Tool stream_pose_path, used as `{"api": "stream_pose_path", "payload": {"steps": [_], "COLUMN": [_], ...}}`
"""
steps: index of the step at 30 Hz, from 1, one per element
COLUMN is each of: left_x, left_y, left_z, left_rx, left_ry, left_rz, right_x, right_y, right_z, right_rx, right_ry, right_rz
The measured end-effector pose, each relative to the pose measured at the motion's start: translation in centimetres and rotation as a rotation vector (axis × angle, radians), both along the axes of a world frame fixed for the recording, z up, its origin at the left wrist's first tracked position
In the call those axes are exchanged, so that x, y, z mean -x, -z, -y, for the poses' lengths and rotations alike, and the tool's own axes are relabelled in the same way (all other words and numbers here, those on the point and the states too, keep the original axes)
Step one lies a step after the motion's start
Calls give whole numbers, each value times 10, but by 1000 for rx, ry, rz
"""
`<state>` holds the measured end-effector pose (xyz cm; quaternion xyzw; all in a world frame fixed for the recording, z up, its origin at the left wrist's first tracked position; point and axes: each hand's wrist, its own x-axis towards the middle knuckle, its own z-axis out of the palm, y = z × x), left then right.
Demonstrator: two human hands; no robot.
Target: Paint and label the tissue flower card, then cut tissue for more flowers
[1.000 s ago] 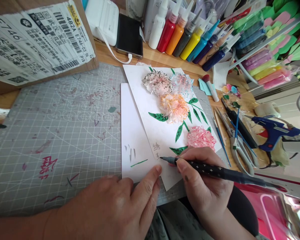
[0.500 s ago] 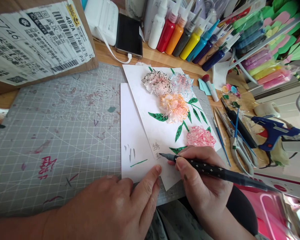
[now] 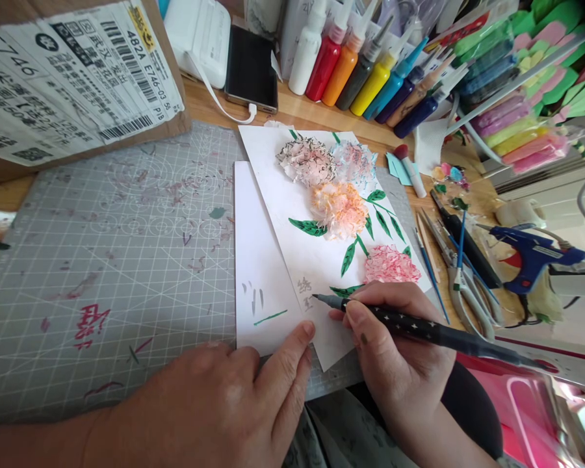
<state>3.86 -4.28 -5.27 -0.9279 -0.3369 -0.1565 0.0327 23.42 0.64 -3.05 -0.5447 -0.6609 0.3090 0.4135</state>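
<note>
Black brush pen [image 3: 409,325] is gripped in the right hand [image 3: 394,351] above flower-decorated white paper [image 3: 292,214]; the paper's lower edge is touched by the left hand's [image 3: 234,390] extended index finger.

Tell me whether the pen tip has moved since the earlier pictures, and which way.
Yes, slightly: the pen tip has shifted up the picture, closer to the upper grey character on the flowered sheet.
</note>
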Motion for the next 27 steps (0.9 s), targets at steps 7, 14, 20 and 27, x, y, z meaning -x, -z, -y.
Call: {"api": "stream_pose_path", "payload": {"steps": [7,14,20,27], "left_x": [-1,0,1,0], "left_y": [-3,-2,-3,-3], "left_z": [-1,-2,0,-4], "left_rx": [-21,-15,4,29], "left_ry": [27,21,6,12], "left_rz": [-16,-36,-8,-14], "right_x": [1,0,0,0], "right_y": [-2,-5,-7,-5], "right_z": [-1,-2,-4,-2], "right_rx": [-12,-90,-117,-83], "right_ry": [-14,-31,-41,-42], "right_rz": [36,88,133,76]}}
